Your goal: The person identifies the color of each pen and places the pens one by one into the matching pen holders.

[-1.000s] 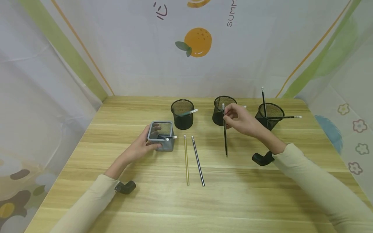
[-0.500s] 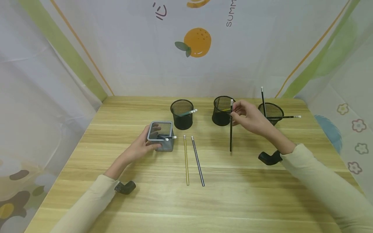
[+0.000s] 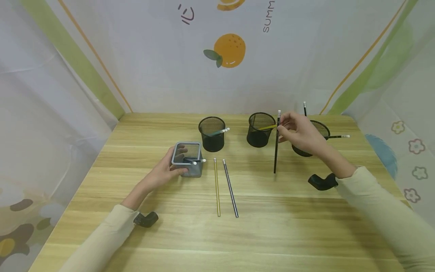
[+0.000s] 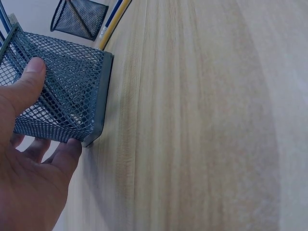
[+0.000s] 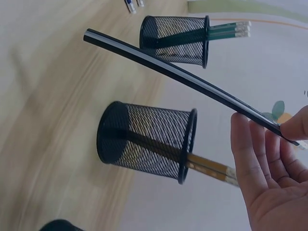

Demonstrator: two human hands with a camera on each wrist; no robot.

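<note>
My left hand grips a square grey mesh pen holder, thumb on one side and fingers around the other; dark pencils with white erasers lean inside. My right hand pinches a black pencil near its eraser end, the shaft hanging down nearly upright. Behind that hand, partly hidden, is a round black mesh cup with black pencils in it. In the right wrist view, another round mesh cup, holding yellow pencils, stands close to the held pencil.
A third round cup with green pencils stands at the back, left of the other round ones. Between the hands, a yellow pencil and a dark striped pencil lie on the wooden table. A curtain hangs behind.
My right hand has moved right with the black pencil, from before the yellow-pencil cup to before the black-pencil cup. The left hand and square holder stay put.
</note>
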